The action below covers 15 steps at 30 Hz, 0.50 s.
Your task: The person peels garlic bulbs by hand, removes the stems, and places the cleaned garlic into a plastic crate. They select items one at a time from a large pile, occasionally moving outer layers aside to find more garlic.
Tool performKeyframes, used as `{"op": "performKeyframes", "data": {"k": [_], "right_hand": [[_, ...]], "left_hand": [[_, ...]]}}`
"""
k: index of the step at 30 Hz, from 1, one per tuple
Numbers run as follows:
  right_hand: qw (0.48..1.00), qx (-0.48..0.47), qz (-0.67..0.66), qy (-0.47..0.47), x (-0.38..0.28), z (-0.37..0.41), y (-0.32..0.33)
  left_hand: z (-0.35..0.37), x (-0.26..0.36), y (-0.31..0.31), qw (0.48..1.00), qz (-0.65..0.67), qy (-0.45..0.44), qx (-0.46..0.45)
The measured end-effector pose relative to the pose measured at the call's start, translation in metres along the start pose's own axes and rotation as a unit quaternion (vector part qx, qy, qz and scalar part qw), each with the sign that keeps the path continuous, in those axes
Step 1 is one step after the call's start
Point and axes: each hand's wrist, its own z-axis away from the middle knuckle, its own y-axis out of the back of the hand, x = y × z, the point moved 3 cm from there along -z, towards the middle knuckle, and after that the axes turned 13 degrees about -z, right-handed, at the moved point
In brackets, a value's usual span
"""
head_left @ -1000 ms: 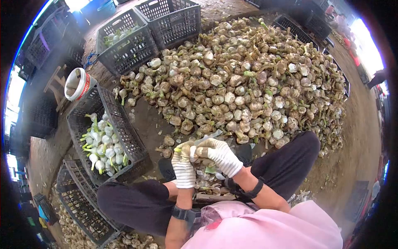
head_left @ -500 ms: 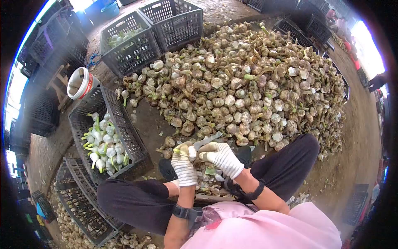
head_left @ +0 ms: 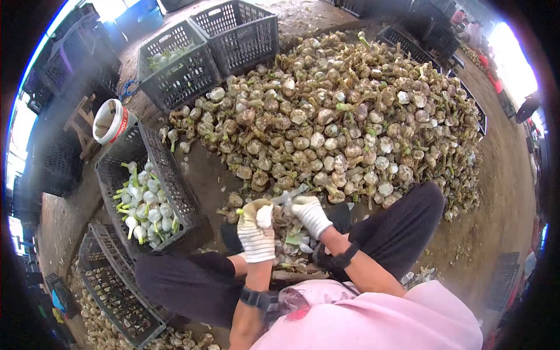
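My left hand (head_left: pixel 256 236), in a white knitted glove, is closed around a garlic bulb (head_left: pixel 264 216). The bulb's clean white side faces up, and a short green stem (head_left: pixel 240 212) sticks out to the left. My right hand (head_left: pixel 311 216), gloved too, is a little to the right, apart from the bulb, with its fingers curled. A flat grey strip (head_left: pixel 296 191) shows beside its fingertips; blur hides whether it is a blade or a peel. Below and between the hands lie loose garlic skins (head_left: pixel 296 238).
A large heap of unpeeled garlic (head_left: pixel 326 122) spreads ahead. At left, a black crate (head_left: pixel 182 201) holds clean white bulbs (head_left: pixel 146 201) beside a white bucket (head_left: pixel 111 122). More crates (head_left: pixel 236 35) stand behind; another crate (head_left: pixel 119 286) lies at lower left. My bent knees flank the work.
My right hand has moved away from the bulb, to the right and slightly up. My left hand has turned the bulb, so more of its white side shows. The view has shifted slightly.
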Motion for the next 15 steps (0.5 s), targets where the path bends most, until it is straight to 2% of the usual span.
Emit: {"op": "performKeyframes", "data": {"k": [1, 2, 4, 6, 7, 8, 10, 11, 12, 13, 14, 15], "right_hand": [[0.982, -0.008, -0.064, -0.18, 0.041, -0.006, 0.012], [0.984, -0.111, 0.141, 0.005, 0.073, -0.018, 0.023], [0.957, -0.146, 0.249, -0.027, 0.029, -0.001, 0.007], [0.953, -0.054, 0.255, 0.154, 0.014, 0.004, -0.001], [0.951, -0.021, 0.234, 0.2, -0.017, 0.012, -0.008], [0.951, -0.024, 0.235, 0.198, -0.034, 0.015, -0.014], [0.955, -0.075, 0.223, 0.183, -0.064, 0.016, -0.025], [0.888, -0.115, 0.373, 0.243, -0.094, 0.016, -0.046], [0.835, -0.095, 0.437, 0.32, -0.096, 0.018, -0.053], [0.823, -0.137, 0.473, 0.283, -0.093, 0.018, -0.059], [0.807, -0.181, 0.506, 0.244, -0.089, 0.02, -0.064], [0.788, -0.227, 0.529, 0.22, -0.081, 0.025, -0.067]], "left_hand": [[-0.001, 0.012, -0.008, 0.994, 0.098, 0.023, -0.04], [-0.002, 0.014, -0.007, 0.988, 0.146, 0.032, -0.046], [-0.004, 0.005, 0.001, 0.956, 0.263, 0.127, 0.022], [-0.011, -0.006, 0.009, 0.944, 0.3, 0.132, 0.027], [-0.014, -0.009, 0.013, 0.94, 0.307, 0.143, 0.035], [-0.013, -0.011, 0.017, 0.936, 0.311, 0.157, 0.046], [-0.012, -0.014, 0.02, 0.947, 0.287, 0.139, 0.028], [-0.012, -0.014, 0.021, 0.986, 0.132, 0.097, 0.03], [-0.013, -0.014, 0.021, 0.998, -0.025, 0.052, 0.032], [-0.013, -0.011, 0.021, 0.961, -0.269, -0.063, 0.017], [-0.013, -0.014, 0.024, 0.961, -0.268, -0.06, 0.021], [-0.013, -0.02, 0.032, 0.996, -0.065, 0.031, 0.058]]}}
